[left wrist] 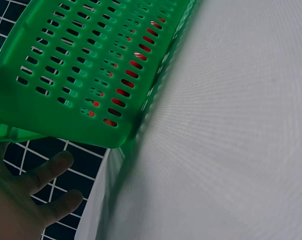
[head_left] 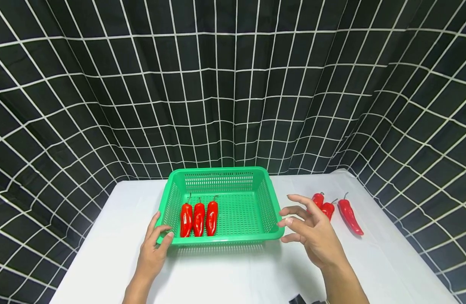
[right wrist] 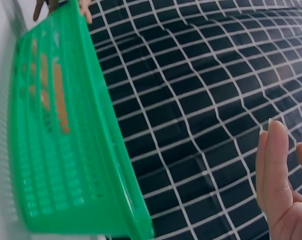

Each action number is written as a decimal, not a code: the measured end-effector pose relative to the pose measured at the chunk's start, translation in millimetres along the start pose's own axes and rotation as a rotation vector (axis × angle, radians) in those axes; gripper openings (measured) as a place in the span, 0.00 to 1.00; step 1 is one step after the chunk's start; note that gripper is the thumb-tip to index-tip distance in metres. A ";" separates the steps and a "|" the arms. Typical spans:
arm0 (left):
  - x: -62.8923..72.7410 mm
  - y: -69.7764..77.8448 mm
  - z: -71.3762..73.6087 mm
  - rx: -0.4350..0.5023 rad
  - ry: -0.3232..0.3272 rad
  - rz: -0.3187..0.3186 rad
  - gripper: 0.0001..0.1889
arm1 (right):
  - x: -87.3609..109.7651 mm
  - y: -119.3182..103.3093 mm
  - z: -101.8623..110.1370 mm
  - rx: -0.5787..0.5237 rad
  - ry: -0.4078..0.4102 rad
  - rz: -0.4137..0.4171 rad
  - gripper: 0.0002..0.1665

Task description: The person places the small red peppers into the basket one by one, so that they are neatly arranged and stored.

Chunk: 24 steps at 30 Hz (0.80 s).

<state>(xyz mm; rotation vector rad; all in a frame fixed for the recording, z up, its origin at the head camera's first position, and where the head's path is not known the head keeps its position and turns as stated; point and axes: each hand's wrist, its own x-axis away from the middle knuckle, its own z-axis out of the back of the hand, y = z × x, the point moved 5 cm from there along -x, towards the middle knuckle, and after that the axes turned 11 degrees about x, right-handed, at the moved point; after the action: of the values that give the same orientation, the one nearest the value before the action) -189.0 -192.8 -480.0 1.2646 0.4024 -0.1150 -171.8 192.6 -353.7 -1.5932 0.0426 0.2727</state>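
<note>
Nearest, a small black object (head_left: 297,299) is poking in at the lower edge of the head view beside the right forearm, too cropped to identify. A broad bench covered in smooth white cloth (head_left: 233,274) is spreading beneath everything. The left hand (head_left: 153,249) is gripping the near left corner of a rectangular green plastic basket with slotted walls (head_left: 233,239), its thumb and index finger closing on the rim while other fingers are spreading outside the wall. The right hand (head_left: 312,230) is hovering just beside the basket's right end, its fingers loosely bent and wide apart; the right-wrist view is showing it apart from the rim.

Inside the basket, three glossy, elongated red peppers with thin dark stems (head_left: 199,217) are lying side by side along the left half, their stems pointing toward the far wall. The slotted green floor is showing to their right.

On the bench, beyond the right hand, two similar red peppers (head_left: 327,210) are lying close together, partly hidden behind it. A slender, tapering red pepper (head_left: 350,216) is resting farther right, slanting with its tip nearer. Farthest back, a black curtain with white grid lines (head_left: 233,84) is hanging behind the bench and along both sides.
</note>
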 end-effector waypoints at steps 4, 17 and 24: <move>0.6 -0.3 -0.5 0.001 -0.004 0.002 0.08 | 0.6 -1.8 14.6 0.005 0.005 0.020 0.29; 0.2 -2.0 0.9 0.003 -0.001 -0.009 0.08 | 1.9 -3.6 47.1 -0.023 -0.021 0.058 0.28; 0.1 -3.7 0.5 0.009 -0.006 -0.010 0.08 | 1.9 -7.3 67.9 -0.042 -0.042 0.111 0.28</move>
<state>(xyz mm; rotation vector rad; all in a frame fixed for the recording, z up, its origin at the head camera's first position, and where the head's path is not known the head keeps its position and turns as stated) -189.8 -194.5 -483.3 1.2706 0.4031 -0.1295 -178.6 260.3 -348.1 -1.6284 0.0940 0.3952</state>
